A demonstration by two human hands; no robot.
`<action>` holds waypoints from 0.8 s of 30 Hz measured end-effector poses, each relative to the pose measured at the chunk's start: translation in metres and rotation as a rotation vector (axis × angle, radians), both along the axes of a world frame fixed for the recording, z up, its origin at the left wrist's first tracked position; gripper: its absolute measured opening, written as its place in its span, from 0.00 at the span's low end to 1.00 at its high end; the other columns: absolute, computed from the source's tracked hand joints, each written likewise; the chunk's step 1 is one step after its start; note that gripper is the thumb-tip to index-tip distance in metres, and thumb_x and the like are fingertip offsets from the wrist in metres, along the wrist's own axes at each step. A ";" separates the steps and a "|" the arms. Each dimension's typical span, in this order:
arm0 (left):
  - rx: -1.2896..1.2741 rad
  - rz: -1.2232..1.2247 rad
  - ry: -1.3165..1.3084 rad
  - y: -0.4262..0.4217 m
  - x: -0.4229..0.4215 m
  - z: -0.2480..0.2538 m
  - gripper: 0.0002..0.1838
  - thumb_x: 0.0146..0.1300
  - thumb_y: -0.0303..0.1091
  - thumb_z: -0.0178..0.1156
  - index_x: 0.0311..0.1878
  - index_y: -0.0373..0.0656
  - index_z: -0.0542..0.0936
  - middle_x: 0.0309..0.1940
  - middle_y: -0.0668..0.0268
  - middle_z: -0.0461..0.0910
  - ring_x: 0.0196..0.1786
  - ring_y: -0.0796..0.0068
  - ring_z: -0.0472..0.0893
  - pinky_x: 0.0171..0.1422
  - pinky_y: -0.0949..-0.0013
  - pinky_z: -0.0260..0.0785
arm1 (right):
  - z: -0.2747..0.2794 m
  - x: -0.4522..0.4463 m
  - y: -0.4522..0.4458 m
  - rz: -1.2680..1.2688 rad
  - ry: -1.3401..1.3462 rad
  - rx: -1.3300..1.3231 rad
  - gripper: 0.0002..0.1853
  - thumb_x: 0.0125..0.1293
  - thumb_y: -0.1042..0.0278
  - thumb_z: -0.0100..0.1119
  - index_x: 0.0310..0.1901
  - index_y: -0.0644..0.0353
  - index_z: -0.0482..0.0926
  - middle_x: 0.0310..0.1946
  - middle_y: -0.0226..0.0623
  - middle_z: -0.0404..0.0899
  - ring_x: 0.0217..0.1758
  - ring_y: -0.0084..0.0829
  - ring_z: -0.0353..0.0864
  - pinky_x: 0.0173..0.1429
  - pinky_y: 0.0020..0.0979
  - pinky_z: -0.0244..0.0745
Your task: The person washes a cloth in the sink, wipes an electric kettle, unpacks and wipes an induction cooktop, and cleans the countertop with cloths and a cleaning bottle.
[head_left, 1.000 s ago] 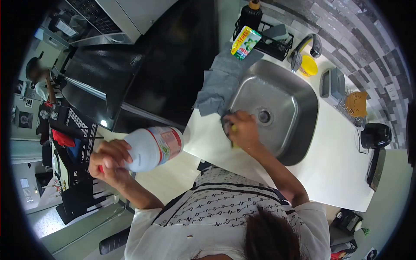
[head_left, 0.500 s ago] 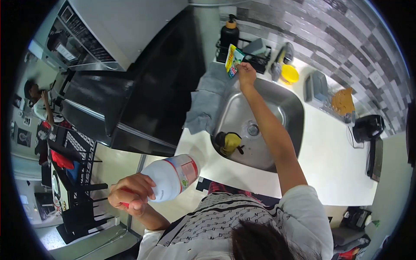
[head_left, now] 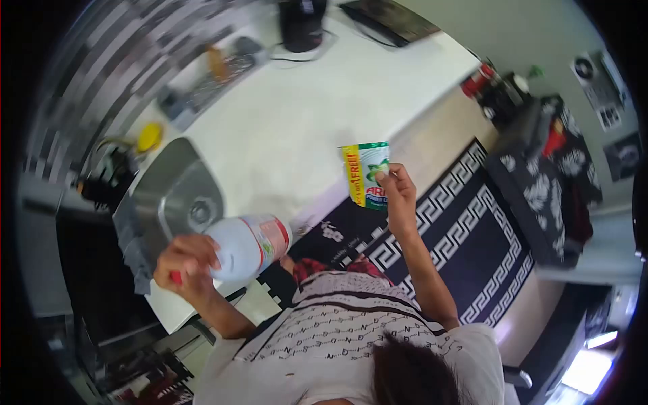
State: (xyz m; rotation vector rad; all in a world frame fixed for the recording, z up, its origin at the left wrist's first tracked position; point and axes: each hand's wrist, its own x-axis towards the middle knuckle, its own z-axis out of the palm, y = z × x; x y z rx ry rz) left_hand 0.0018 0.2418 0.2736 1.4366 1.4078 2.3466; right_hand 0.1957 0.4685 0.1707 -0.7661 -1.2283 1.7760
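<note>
My left hand (head_left: 185, 264) is closed around the red-capped end of a large white plastic bottle (head_left: 233, 246). The bottle has a label with red edging, and its far end points right, over the counter's front edge. Most of the cap is hidden by my fingers. Between thumb and fingers, my right hand (head_left: 401, 196) pinches a detergent sachet (head_left: 362, 170) by its right side. The sachet is green, white and yellow, with "FREE!" printed on the yellow strip. It hangs in the air near the counter's front edge, apart from the bottle.
A steel sink (head_left: 179, 185) is set into the white counter (head_left: 290, 115) on the left. A yellow tub (head_left: 150, 137) stands behind it, and a black appliance (head_left: 302, 27) farther along. A patterned rug (head_left: 449, 229) covers the floor at right, beside a dark floral sofa (head_left: 536, 172).
My view has turned right, away from the fridge. My right hand has carried the sachet from behind the sink to the counter's front edge. My left hand keeps hold of the bottle.
</note>
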 end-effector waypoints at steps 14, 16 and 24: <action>0.001 -0.490 -0.190 0.435 0.145 -0.021 0.13 0.60 0.29 0.54 0.21 0.41 0.65 0.13 0.66 0.66 0.15 0.76 0.69 0.27 0.66 0.69 | -0.078 0.233 0.320 -0.442 0.235 -0.381 0.09 0.65 0.68 0.49 0.44 0.61 0.71 0.39 0.31 0.76 0.42 0.24 0.77 0.48 0.27 0.73; 0.019 -0.600 -0.135 0.518 0.154 -0.015 0.12 0.60 0.26 0.53 0.21 0.39 0.66 0.15 0.64 0.68 0.16 0.75 0.71 0.28 0.65 0.69 | -0.075 0.246 0.382 -0.525 0.210 -0.443 0.08 0.64 0.68 0.51 0.43 0.59 0.72 0.36 0.30 0.77 0.38 0.23 0.78 0.43 0.27 0.75; 0.149 -0.614 -0.054 0.825 0.180 0.012 0.12 0.62 0.29 0.51 0.22 0.41 0.64 0.15 0.65 0.67 0.16 0.76 0.69 0.28 0.65 0.69 | -0.080 0.357 0.599 -0.885 0.010 -0.344 0.07 0.61 0.68 0.54 0.39 0.60 0.74 0.31 0.29 0.76 0.31 0.20 0.77 0.36 0.22 0.73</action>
